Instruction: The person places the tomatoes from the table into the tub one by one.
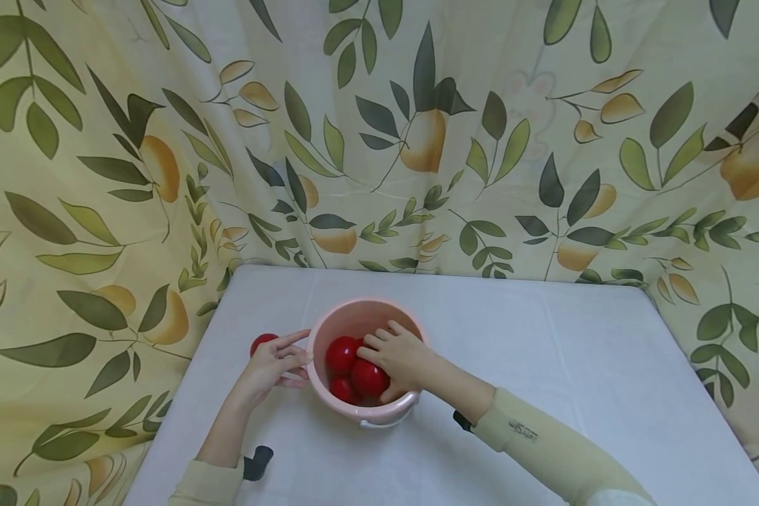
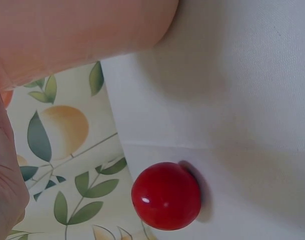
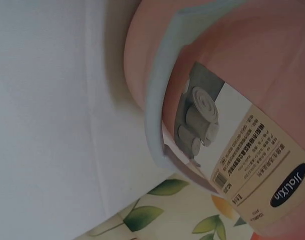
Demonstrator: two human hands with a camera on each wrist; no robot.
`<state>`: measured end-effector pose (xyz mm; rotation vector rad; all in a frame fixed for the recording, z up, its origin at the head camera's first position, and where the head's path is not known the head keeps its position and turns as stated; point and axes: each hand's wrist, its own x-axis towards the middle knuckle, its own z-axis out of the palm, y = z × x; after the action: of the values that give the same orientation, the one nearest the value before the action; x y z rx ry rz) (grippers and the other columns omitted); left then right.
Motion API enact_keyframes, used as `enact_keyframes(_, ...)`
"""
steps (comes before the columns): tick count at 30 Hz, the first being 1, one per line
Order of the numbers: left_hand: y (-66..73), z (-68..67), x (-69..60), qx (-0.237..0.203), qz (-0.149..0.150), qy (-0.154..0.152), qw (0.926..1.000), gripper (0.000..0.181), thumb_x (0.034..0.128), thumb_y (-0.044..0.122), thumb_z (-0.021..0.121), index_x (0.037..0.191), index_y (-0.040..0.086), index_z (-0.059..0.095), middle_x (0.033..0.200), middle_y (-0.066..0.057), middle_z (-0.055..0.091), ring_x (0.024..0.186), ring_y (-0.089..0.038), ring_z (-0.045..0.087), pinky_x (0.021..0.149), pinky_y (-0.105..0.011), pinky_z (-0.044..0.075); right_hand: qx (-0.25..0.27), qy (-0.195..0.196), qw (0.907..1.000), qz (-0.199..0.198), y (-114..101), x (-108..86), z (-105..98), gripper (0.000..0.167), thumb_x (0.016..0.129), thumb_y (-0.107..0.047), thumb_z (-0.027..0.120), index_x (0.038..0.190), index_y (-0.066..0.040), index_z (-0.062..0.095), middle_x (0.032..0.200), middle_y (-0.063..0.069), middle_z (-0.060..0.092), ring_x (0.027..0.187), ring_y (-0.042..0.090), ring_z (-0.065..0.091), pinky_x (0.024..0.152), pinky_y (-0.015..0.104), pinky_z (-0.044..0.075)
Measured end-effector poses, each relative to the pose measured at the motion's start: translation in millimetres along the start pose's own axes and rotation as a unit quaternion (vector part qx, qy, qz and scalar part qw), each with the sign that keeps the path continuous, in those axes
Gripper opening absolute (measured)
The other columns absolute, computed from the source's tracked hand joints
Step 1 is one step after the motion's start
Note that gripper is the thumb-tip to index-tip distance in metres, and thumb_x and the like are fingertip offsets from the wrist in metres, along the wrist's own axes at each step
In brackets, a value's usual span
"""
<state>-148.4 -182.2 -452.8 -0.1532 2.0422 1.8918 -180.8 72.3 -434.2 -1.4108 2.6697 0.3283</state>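
Observation:
A pink bucket with a pale handle stands on the table. Inside it lie several glossy red balls, which look like round fruit. My right hand reaches over the right rim and holds one red ball, fingers across its top and thumb at its lower side. At the left rim, my left hand touches the bucket with fairly straight fingertips. Beyond that hand, another red ball sits on the table, partly hidden in the head view. The right wrist view shows only the bucket's labelled side, no fingers.
White cloth covers the table, whose left edge runs close to the loose red ball. A leaf-and-fruit patterned curtain hangs behind and at the sides. Dark straps show at both wrists.

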Motion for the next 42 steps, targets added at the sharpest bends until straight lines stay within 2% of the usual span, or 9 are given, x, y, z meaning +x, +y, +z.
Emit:
enact_keyframes(8,0.4,0.5,1.4,-0.005,-0.003,-0.007,1.0000,0.056,0.0840,0.014,0.066,0.135,0.007,0.044,0.086,-0.006,0.064,0.068,-0.019,0.064,0.066,-0.037,0.056,-0.033,-0.024,0.9992,-0.005,-3.9,2.7,4.2,0.082,0.061,-0.053,0.076,0.132,-0.030,0.044,0.133,-0.003,0.047,0.123,0.020,0.038,0.107,0.044,0.028)
enact_keyframes(20,1.0,1.8,0.5,-0.004,0.000,-0.002,1.0000,0.056,0.0835,0.016,0.067,0.135,0.010,0.046,0.087,-0.007,0.064,0.068,-0.020,0.065,0.066,-0.038,0.056,-0.016,-0.016,0.9993,-0.029,-2.6,2.4,4.5,0.074,0.061,-0.052,0.077,0.127,-0.035,0.048,0.129,-0.005,0.049,0.120,0.018,0.040,0.104,0.043,0.030)
enact_keyframes(25,-1.5,0.6,2.0,-0.005,-0.002,-0.002,1.0000,0.056,0.0844,0.015,0.066,0.135,0.009,0.044,0.086,-0.006,0.064,0.068,-0.020,0.064,0.066,-0.038,0.056,0.069,0.026,0.9971,-0.018,6.3,2.5,1.9,0.070,0.064,-0.049,0.076,0.127,-0.031,0.050,0.130,-0.001,0.048,0.121,0.020,0.038,0.106,0.049,0.026)
enact_keyframes(29,-1.5,0.5,2.0,-0.006,-0.003,0.000,1.0000,0.055,0.0842,0.014,0.066,0.135,0.008,0.045,0.085,-0.006,0.064,0.067,-0.019,0.064,0.065,-0.038,0.056,0.129,0.116,0.9846,0.024,20.2,-1.6,-7.6,0.065,0.070,-0.050,0.071,0.127,-0.027,0.049,0.127,0.002,0.048,0.120,0.020,0.039,0.103,0.050,0.027)
enact_keyframes(32,0.0,1.1,0.5,-0.005,-0.001,0.003,1.0000,0.054,0.0838,0.013,0.066,0.134,0.009,0.046,0.085,-0.006,0.064,0.067,-0.019,0.064,0.064,-0.038,0.056,0.181,0.189,0.9603,0.096,31.3,-10.2,-18.3,0.062,0.074,-0.048,0.069,0.128,-0.023,0.049,0.126,0.004,0.048,0.119,0.022,0.040,0.102,0.051,0.029)
enact_keyframes(34,1.0,1.5,-0.8,-0.002,0.001,0.003,1.0000,0.054,0.0837,0.013,0.066,0.134,0.009,0.046,0.085,-0.006,0.064,0.067,-0.020,0.064,0.064,-0.038,0.056,0.238,0.226,0.9328,0.149,37.7,-17.5,-24.1,0.062,0.076,-0.044,0.069,0.130,-0.021,0.047,0.127,0.005,0.048,0.118,0.023,0.042,0.100,0.049,0.035)
enact_keyframes(36,1.5,1.6,-1.6,-0.002,0.004,0.002,1.0000,0.055,0.0839,0.014,0.066,0.134,0.008,0.046,0.085,-0.006,0.064,0.067,-0.020,0.064,0.064,-0.037,0.056,0.308,0.251,0.8977,0.190,42.9,-25.7,-28.0,0.065,0.077,-0.038,0.071,0.133,-0.019,0.043,0.126,0.007,0.049,0.114,0.025,0.046,0.093,0.047,0.044)
enact_keyframes(38,2.0,1.8,-1.8,-0.003,0.005,0.000,1.0000,0.055,0.0838,0.014,0.066,0.134,0.008,0.046,0.085,-0.006,0.064,0.067,-0.020,0.064,0.064,-0.037,0.056,0.386,0.263,0.8563,0.219,47.3,-33.5,-28.3,0.069,0.077,-0.031,0.073,0.135,-0.017,0.039,0.123,0.010,0.051,0.108,0.027,0.052,0.084,0.046,0.050)
enact_keyframes(42,2.4,2.0,-1.3,-0.006,0.006,-0.001,1.0000,0.054,0.0837,0.012,0.066,0.134,0.008,0.046,0.084,-0.006,0.063,0.067,-0.019,0.064,0.064,-0.037,0.056,0.499,0.258,0.7833,0.265,52.6,-47.6,-18.5,0.065,0.079,-0.026,0.072,0.134,-0.014,0.040,0.115,0.015,0.055,0.098,0.030,0.059,0.075,0.041,0.055)
